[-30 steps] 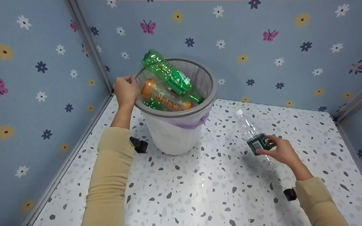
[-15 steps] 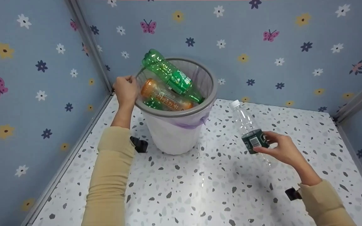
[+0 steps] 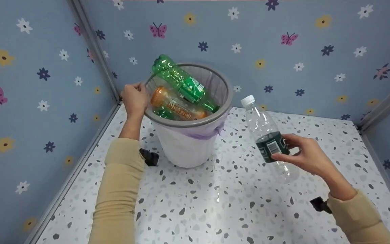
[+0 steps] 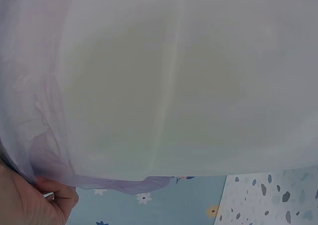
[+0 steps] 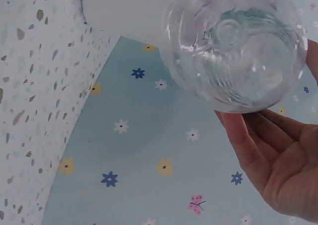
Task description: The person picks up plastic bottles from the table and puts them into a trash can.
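Observation:
My right hand [image 3: 308, 156] grips a clear plastic bottle [image 3: 261, 120] by its dark green label, thumb on the near side. The bottle has a white cap and tilts up to the left, off the tabletop. Its round base [image 5: 233, 56] fills the top of the right wrist view. At the left rim of a white trash bin [image 3: 185, 149], my left hand [image 3: 134, 100] pinches the edge of the purple trash bag [image 4: 52, 158], its fingertips partly hidden. Inside the bin lie a green bottle [image 3: 181, 81], sticking out over the rim, and an orange-capped bottle [image 3: 178, 106].
The bin stands on a white speckled surface [image 3: 195, 203] near the back left corner. Blue flowered panels [image 3: 283, 67] rise behind and at both sides. A grey post [image 3: 93, 47] runs up the left corner. More green plastic [image 3: 163, 113] shows low in the bin.
My right hand has lifted the clear bottle higher and nearer the camera, its cap shifting up and left. My left hand has stayed at the bin's rim.

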{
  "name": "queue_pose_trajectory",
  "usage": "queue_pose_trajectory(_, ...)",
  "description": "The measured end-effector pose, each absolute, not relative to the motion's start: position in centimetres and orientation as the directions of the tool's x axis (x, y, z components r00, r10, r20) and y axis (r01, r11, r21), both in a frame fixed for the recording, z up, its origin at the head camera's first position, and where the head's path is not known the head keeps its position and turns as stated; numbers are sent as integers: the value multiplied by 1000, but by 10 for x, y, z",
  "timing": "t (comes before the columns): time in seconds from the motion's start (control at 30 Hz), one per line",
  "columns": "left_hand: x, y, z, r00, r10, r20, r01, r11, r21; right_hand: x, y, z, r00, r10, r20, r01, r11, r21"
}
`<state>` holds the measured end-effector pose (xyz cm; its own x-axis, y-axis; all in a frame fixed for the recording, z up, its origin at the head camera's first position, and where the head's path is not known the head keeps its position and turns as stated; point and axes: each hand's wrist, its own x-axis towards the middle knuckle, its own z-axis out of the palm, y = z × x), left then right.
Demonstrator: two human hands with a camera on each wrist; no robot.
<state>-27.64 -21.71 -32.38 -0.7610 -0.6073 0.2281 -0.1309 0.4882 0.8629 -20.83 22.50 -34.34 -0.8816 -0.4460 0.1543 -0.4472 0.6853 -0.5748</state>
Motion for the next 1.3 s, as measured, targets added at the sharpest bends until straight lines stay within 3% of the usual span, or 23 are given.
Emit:
queue_pose_trajectory(0.43, -275, -221, -325, -769, -614, 177, -150, 443, 884, -214, 191, -298, -824, -530, 201, -535, 611, -583)
queue_pose_trajectory(0.87, -273, -219, -324, -765, -610, 204, -142, 470, 871, -227, 149, -267, -785, -568, 247, -585, 546, -600)
queue_pose_trajectory(1.3, -277, -218, -324, -762, -606, 229, -128, 486, 864, -250, 106, -245, -787, -538, 303, -592, 518, -617)
